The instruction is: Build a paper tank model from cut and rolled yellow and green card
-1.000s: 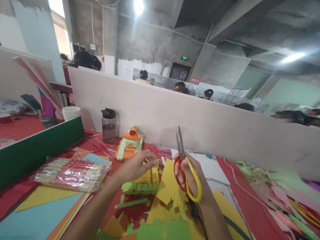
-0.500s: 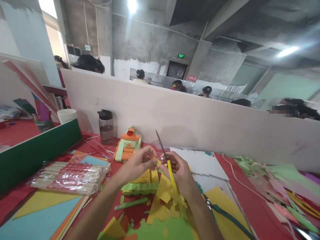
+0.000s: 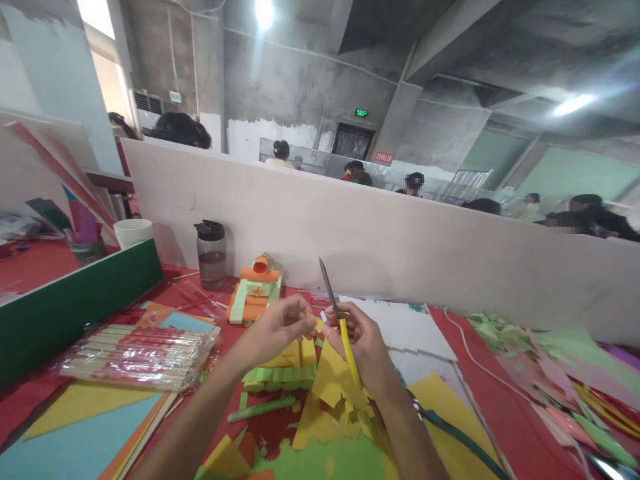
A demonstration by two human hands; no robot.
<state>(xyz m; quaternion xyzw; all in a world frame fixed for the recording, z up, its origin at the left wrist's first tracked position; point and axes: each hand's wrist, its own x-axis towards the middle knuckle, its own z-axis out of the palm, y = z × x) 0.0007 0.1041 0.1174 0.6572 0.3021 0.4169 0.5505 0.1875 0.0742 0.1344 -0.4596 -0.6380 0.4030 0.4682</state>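
Note:
My left hand [image 3: 283, 327] pinches a small piece of yellow paper [image 3: 317, 323] between thumb and fingertips. Scissors with yellow handles [image 3: 350, 353] rest in my right hand [image 3: 369, 343], their blades pointing up and away. A tiny white strip [image 3: 323, 316] shows at the right thumb and fingertips. Beneath the hands lie cut yellow paper [image 3: 327, 380] and a yellow and green folded paper piece [image 3: 283, 375]. Beyond the left hand stands an orange and pale green paper model [image 3: 257, 290] with a star on it.
A water bottle [image 3: 211, 257] stands by the white partition [image 3: 350, 227]. Wrapped sticks [image 3: 137, 353] lie at left, beside a green divider [image 3: 75, 287]. Dark-handled scissors [image 3: 450, 427] and paper scraps [image 3: 505, 340] are at right. Several people sit beyond the partition.
My right hand and the scissors have shifted slightly right, away from my left hand. The small white strip now shows at the right fingertips. My left hand still pinches the yellow paper.

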